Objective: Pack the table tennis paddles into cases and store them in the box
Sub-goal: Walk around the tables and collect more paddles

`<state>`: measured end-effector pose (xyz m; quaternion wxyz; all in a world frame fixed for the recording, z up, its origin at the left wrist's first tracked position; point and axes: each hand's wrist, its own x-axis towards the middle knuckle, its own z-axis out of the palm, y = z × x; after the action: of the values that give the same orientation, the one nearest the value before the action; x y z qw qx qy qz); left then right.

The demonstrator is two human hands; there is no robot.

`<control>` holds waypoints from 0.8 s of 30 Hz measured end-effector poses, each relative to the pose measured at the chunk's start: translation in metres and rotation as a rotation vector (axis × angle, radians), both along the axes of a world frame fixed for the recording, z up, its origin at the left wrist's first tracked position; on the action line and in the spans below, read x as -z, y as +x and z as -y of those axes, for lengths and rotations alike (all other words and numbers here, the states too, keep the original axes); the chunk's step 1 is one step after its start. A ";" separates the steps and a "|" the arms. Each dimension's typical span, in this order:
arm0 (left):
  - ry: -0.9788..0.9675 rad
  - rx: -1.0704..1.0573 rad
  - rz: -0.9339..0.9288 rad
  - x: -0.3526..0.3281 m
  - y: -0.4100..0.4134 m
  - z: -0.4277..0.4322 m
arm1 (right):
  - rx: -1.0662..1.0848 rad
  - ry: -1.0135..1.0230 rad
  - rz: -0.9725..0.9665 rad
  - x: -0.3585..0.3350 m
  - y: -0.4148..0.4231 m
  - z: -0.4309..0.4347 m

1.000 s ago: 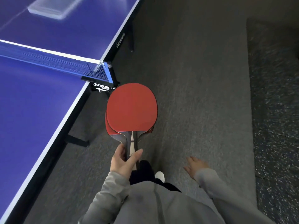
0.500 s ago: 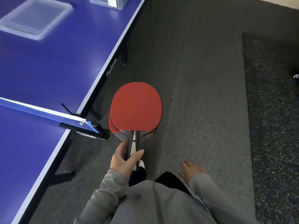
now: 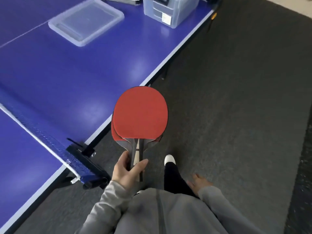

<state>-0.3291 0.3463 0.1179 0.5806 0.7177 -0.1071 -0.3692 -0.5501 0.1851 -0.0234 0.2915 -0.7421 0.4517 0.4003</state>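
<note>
Holding two stacked paddles [image 3: 140, 115] by their handles, the left grip [image 3: 129, 170] has fingers and thumb curled round the dark shafts, with the red rubber faces turned up and the blades pointing away from the person. The pair hangs in the air over the white edge of the blue desk [image 3: 76, 73], partly above the grey carpet floor [image 3: 236, 98]. The right grip [image 3: 200, 184] hangs beside the hip with fingers loosely spread, holding nothing. On the desk, well ahead of the paddles, a clear plastic lid [image 3: 86, 21] lies flat. Near it, at the far corner, stands a clear box [image 3: 170, 10] with a white label on its side. A dark object beyond them is cut off at the top edge and cannot be identified. The net [image 3: 33, 125] crosses the desk on the left, its clamp [image 3: 84, 164] near the left wrist. A white shoe [image 3: 169, 159] shows to the right of the handles.
</note>
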 end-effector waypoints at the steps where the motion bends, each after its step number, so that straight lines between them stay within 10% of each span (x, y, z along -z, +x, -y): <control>1: 0.000 -0.058 -0.007 -0.001 0.001 0.014 | -0.015 0.006 0.006 0.000 0.008 0.023; 10: -0.014 -0.450 -0.033 -0.008 0.017 0.094 | -0.263 -0.037 0.085 -0.025 0.092 0.202; 24: -0.058 -0.774 -0.108 0.014 0.122 0.110 | -0.675 -0.168 0.115 -0.047 0.253 0.229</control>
<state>-0.2067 0.2358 0.1041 0.7019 0.6677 0.1919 -0.1570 -0.2967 -0.0444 0.0238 0.1058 -0.8923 0.1951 0.3931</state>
